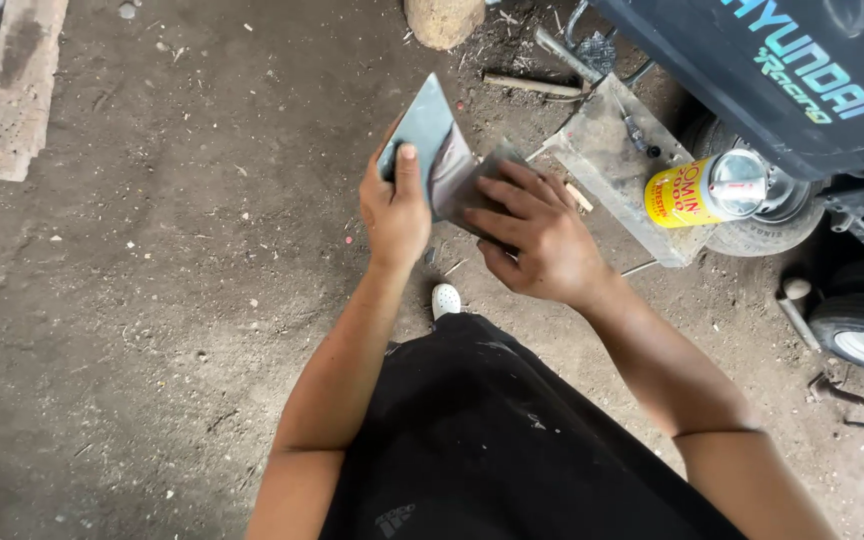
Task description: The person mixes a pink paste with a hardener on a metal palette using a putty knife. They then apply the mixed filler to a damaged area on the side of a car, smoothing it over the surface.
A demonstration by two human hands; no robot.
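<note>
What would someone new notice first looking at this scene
At centre, the left hand grips a grey metal plate while the right hand presses a dark abrasive sheet against it. To the right, a yellow can stands on a board beside a dark blue vehicle.

Bare forearms, dusty black trousers [492, 440] with a small pale logo, 1 white shoe [446, 299].

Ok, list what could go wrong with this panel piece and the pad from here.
1. The left hand pinches the thin grey panel piece near its bare edge; a slip could cut the fingers.
2. The right hand presses a dark pad on that unsupported piece, so it may twist loose and drop on the dirt floor.
3. The yellow can lies on its side on a slab and might roll off.
</note>
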